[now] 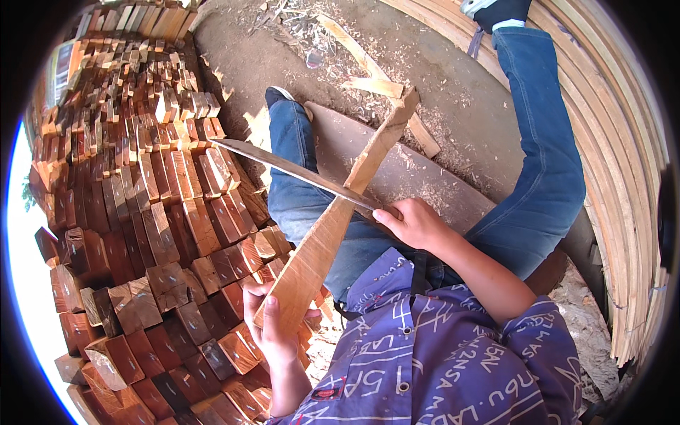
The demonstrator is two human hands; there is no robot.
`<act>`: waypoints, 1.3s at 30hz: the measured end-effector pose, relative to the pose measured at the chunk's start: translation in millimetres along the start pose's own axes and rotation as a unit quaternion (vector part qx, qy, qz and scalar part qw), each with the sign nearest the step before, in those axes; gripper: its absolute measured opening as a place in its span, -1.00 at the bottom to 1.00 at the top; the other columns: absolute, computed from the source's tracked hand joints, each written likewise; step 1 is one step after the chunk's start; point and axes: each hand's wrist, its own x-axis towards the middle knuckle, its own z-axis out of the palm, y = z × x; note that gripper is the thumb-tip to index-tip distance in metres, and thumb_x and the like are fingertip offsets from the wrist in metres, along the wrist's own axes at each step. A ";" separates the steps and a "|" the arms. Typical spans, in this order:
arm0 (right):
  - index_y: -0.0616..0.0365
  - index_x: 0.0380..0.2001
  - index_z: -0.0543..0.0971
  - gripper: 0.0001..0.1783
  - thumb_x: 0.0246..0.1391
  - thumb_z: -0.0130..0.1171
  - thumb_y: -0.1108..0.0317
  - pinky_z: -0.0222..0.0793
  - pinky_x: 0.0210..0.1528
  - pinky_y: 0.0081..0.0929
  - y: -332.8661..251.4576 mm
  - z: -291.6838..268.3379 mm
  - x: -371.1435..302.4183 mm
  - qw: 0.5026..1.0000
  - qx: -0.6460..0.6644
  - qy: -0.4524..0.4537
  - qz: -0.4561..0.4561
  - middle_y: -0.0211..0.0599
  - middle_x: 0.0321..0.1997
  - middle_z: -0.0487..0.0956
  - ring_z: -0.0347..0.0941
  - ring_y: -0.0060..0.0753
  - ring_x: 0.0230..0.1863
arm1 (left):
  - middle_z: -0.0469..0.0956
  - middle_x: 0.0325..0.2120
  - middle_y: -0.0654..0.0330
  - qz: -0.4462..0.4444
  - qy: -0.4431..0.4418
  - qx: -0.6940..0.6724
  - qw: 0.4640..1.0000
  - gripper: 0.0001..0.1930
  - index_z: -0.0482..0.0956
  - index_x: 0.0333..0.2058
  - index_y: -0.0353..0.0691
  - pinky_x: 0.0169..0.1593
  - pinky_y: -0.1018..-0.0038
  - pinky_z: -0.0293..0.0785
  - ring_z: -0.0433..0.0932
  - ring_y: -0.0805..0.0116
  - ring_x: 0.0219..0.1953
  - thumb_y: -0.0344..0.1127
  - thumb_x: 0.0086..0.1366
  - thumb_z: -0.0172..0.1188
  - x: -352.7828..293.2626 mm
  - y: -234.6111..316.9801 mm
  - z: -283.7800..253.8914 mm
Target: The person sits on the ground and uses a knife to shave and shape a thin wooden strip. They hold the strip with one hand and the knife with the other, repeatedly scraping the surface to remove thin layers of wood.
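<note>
My left hand is closed around the broad near end of a light-brown, paddle-shaped piece of wood, thumb on its upper face. The piece slants away to the upper right, narrowing past its middle; whether its far tip rests on anything, I cannot tell. In my right hand is the handle of a long machete. Its thin, slightly curved blade crosses over the middle of the wood and points to the upper left. The fingers of the right hand are wrapped round the handle, which they mostly hide.
Between my outstretched legs lies a grey-brown board strewn with shavings. Beyond it are loose wood strips and chips on the dirt floor. Stacked wooden blocks fill the left side. Long curved planks line the right.
</note>
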 end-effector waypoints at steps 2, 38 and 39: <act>0.36 -0.52 0.62 -0.23 0.13 0.05 -0.30 0.44 -0.36 -0.02 -11.2 -2.4 -3.7 0.999 -0.035 -0.002 0.002 0.18 -0.62 0.53 0.56 0.20 -0.43 | 0.47 -0.30 0.02 -0.011 0.023 -0.008 1.000 -0.76 0.31 -0.20 -0.30 -0.52 0.24 0.71 0.62 0.17 -0.37 -0.24 0.35 0.05 3.7 -0.6 -0.8; 0.34 -0.53 0.61 -0.30 0.18 0.06 -0.22 0.39 -0.39 -0.08 -13.5 -18.9 -9.4 0.999 0.017 -0.013 0.027 0.13 -0.63 0.51 0.54 0.16 -0.49 | 0.51 -0.29 -0.08 -0.006 0.028 0.021 0.999 -0.72 0.29 -0.21 -0.31 -0.54 0.31 0.72 0.65 0.08 -0.37 -0.20 0.33 0.07 2.5 3.2 4.5; 0.33 -0.54 0.60 -0.31 0.17 0.07 -0.22 0.39 -0.39 -0.07 -23.8 -14.7 -13.8 0.999 0.038 -0.013 -0.005 0.13 -0.63 0.52 0.54 0.18 -0.48 | 0.50 -0.29 -0.08 -0.005 0.019 0.016 1.000 -0.72 0.29 -0.21 -0.31 -0.54 0.30 0.72 0.65 0.07 -0.37 -0.21 0.32 0.08 4.2 1.8 4.3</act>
